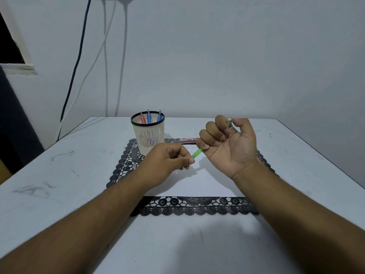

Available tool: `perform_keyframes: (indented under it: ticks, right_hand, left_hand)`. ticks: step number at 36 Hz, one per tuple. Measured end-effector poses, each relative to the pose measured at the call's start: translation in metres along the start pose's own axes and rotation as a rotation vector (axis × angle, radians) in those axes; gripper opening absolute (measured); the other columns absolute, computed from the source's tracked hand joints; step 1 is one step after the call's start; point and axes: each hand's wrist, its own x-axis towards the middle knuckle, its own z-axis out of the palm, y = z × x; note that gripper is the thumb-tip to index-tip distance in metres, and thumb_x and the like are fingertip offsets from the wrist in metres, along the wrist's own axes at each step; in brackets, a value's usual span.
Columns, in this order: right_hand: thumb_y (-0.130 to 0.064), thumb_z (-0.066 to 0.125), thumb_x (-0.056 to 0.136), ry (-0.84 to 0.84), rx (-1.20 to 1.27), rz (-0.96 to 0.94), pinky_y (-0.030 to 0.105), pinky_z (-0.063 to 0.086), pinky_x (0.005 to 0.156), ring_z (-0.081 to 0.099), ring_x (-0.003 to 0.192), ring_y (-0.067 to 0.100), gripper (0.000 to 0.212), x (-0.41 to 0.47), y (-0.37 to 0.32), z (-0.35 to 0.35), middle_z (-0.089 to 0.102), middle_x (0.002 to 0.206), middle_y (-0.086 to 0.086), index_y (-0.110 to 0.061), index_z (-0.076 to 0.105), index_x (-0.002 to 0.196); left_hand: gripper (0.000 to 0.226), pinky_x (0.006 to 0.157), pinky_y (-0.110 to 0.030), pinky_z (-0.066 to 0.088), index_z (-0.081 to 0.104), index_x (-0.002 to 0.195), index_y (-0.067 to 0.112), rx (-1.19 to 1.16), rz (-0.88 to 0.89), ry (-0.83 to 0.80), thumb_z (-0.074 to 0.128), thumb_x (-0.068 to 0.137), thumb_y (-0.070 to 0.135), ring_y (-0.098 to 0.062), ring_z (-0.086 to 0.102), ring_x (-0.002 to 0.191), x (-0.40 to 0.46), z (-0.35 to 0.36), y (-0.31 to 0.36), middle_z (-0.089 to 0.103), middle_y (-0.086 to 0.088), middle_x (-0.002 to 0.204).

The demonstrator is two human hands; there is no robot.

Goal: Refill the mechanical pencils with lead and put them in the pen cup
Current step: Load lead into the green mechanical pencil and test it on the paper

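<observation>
head | right hand [227, 143] fists translucent green pencil [196, 153] | left hand [167, 160] pinches its end

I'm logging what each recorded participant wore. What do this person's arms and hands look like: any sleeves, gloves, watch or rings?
Both forearms are bare as far as the frame shows: no sleeve reaches into view. The left hand and right hand wear no gloves. No watch or band shows at either wrist, and no ring on the visible fingers. Fingernails look short and unpainted.
</observation>
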Motion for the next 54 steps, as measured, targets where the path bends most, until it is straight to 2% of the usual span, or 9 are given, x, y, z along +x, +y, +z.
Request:
perform_keyframes:
  ticks: [4,14,24,29,37,39,42,49,54]
  right_hand:
    - [-0.038,0.043,0.086,0.006,0.048,0.002,0.034,0.018,0.064,0.016,0.062,0.018,0.029,-0.001,0.000,-0.002,0.018,0.067,-0.001,-0.021,0.024,0.070]
    - [-0.036,0.039,0.085,0.007,0.036,0.006,0.033,0.020,0.062,0.015,0.061,0.018,0.027,-0.002,0.000,-0.001,0.018,0.065,-0.002,-0.021,0.025,0.068]
    - [-0.039,0.041,0.087,0.017,0.072,0.005,0.033,0.022,0.063,0.017,0.061,0.017,0.029,-0.003,-0.001,-0.002,0.020,0.066,-0.002,-0.020,0.027,0.069]
    - [-0.046,0.044,0.089,0.030,0.094,-0.013,0.035,0.035,0.066,0.029,0.063,0.019,0.033,0.000,-0.003,-0.001,0.030,0.069,0.000,-0.017,0.043,0.073]
    - [-0.042,0.052,0.088,0.248,0.074,-0.012,0.041,0.048,0.085,0.050,0.071,0.025,0.029,0.005,0.002,0.003,0.051,0.075,0.005,-0.014,0.054,0.079]
    - [-0.042,0.046,0.092,0.264,0.121,-0.013,0.040,0.046,0.084,0.048,0.068,0.024,0.033,0.004,0.004,0.002,0.049,0.074,0.005,-0.015,0.052,0.076]
    - [-0.045,0.036,0.096,0.254,0.171,-0.024,0.036,0.037,0.073,0.038,0.062,0.020,0.040,0.003,0.005,0.000,0.039,0.070,0.001,-0.017,0.044,0.069]
    - [-0.031,0.042,0.079,0.211,0.110,-0.072,0.032,0.029,0.061,0.025,0.059,0.018,0.021,0.002,0.001,0.005,0.025,0.066,0.000,-0.019,0.034,0.064]
    - [-0.036,0.043,0.082,0.168,0.106,-0.063,0.033,0.027,0.062,0.022,0.062,0.018,0.025,0.000,0.000,0.002,0.025,0.067,-0.001,-0.019,0.035,0.065]
  left_hand:
    - [0.010,0.074,-0.039,0.050,0.073,0.079,0.011,-0.012,-0.005,0.012,0.079,0.087,0.013,-0.016,0.062,0.069,0.000,0.000,0.001,0.072,-0.005,0.073]
    - [0.014,0.074,-0.040,0.050,0.074,0.076,0.019,-0.005,-0.003,0.004,0.079,0.088,0.014,-0.016,0.062,0.070,-0.001,0.000,0.002,0.072,-0.004,0.073]
    - [0.007,0.074,-0.035,0.050,0.075,0.084,0.011,-0.021,-0.016,0.005,0.076,0.090,0.010,-0.014,0.061,0.070,-0.002,0.001,0.003,0.075,-0.004,0.078]
    - [0.005,0.071,-0.029,0.050,0.074,0.090,0.005,-0.052,-0.016,0.033,0.071,0.094,0.007,-0.015,0.061,0.070,-0.001,0.001,0.006,0.074,-0.006,0.080]
    - [0.008,0.066,-0.022,0.048,0.073,0.086,0.006,-0.034,-0.060,0.169,0.072,0.093,0.009,-0.012,0.059,0.068,0.001,0.002,0.003,0.074,-0.003,0.074]
    - [0.006,0.066,-0.023,0.047,0.074,0.086,0.007,-0.035,-0.069,0.190,0.074,0.092,0.009,-0.012,0.058,0.068,0.000,0.002,0.003,0.073,-0.003,0.074]
    - [0.005,0.065,-0.023,0.047,0.075,0.085,0.006,-0.033,-0.082,0.175,0.076,0.089,0.008,-0.014,0.058,0.069,0.000,0.004,0.005,0.072,-0.004,0.073]
    - [0.005,0.068,-0.026,0.048,0.075,0.085,0.005,-0.032,-0.069,0.153,0.078,0.088,0.008,-0.016,0.058,0.070,-0.002,0.008,0.008,0.074,-0.005,0.076]
    - [0.005,0.070,-0.030,0.048,0.076,0.083,0.009,-0.029,-0.059,0.148,0.079,0.087,0.009,-0.014,0.060,0.070,-0.001,0.010,0.008,0.075,-0.006,0.077]
